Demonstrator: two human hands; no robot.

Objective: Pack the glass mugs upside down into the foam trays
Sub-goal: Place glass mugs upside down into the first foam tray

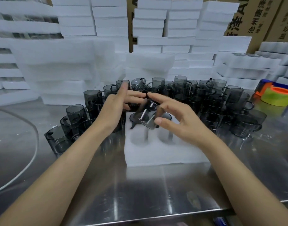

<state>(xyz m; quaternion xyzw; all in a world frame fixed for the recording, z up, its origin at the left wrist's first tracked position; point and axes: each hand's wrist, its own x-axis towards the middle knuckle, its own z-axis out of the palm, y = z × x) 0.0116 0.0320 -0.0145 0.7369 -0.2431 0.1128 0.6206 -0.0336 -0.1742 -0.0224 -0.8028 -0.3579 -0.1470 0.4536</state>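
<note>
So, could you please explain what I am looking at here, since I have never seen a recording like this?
There is no machine here: a person works with bare hands, and the single picture comes from a camera worn on their head, looking down. The right hand grips a smoky glass mug, tilted, above a white foam tray with round pockets. The left hand reaches in beside it with straight fingers; blur hides whether it touches. Many more grey mugs crowd the steel table around the tray, foam stacks stand behind, and a tape roll lies to the right.
</note>
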